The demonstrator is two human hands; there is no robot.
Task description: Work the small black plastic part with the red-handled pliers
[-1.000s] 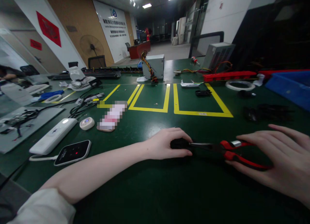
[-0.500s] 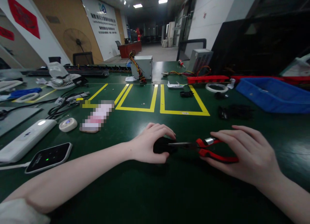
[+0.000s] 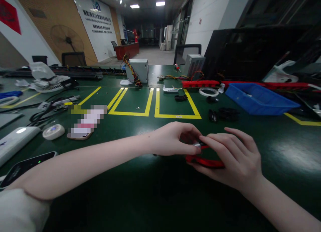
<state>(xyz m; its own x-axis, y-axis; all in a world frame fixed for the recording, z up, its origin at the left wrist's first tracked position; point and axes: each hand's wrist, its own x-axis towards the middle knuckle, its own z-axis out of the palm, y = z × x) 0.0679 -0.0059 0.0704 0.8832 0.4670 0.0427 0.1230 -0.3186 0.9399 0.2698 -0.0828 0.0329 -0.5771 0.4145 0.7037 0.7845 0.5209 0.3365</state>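
Note:
A pair of pliers with red handles (image 3: 210,162) is in my right hand (image 3: 238,158), whose fingers wrap round the two spread handles. My left hand (image 3: 173,138) is curled over the head end of the pliers, its thumb and fingertips closed at the silver part near the joint. The jaws are hidden behind the left hand. Of the black piece seen before, at most a small dark edge shows below the left wrist; the rest is out of sight. Both hands are just above the dark green table (image 3: 160,198).
Beyond my hands lie black parts (image 3: 223,114) and a blue bin (image 3: 260,99). Yellow tape (image 3: 178,116) marks the table. A phone (image 3: 87,123), tape roll (image 3: 53,132), white power bank (image 3: 18,143) and cables are at left. Metal power supply boxes (image 3: 137,70) stand at the back.
My left hand has let go of the black piece and moved right onto the head of the pliers. The right hand still holds the handles. The view has turned a little right.

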